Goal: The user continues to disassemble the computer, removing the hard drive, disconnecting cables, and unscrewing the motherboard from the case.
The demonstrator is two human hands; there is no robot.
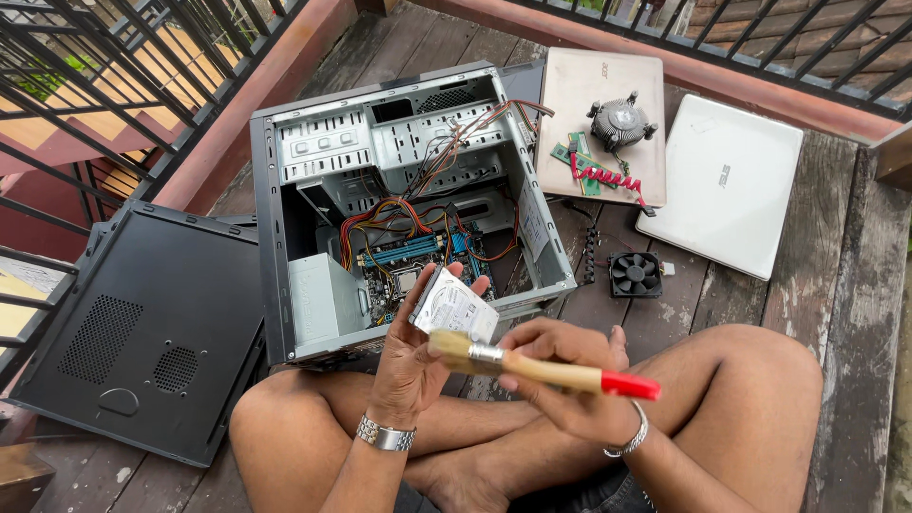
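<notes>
- Hard drive (454, 306) at lower centre of frame, held tilted over crossed legs, just in front of open computer case (408, 204).
- Left hand (410, 366) closed around drive's lower edge — fingers behind, thumb in front.
- Right hand (562, 378) pinching paintbrush (541, 368) mid-handle; bristles touching drive's lower corner, red handle tip pointing to right of frame.
- Handling, judged: drive stiff, compact, probably dense for its size; smooth label face likely slippery; fragile against knocks. Best gripped by side edges, away from any exposed circuit side.
- Around: black side panel (142, 332) at left; two closed laptops (727, 180) at upper right, one carrying cooler fan (619, 122) and memory sticks (579, 157); small black fan (635, 274) on planks.
- In the way: tangled wires (399, 223) inside case; railing close behind.
</notes>
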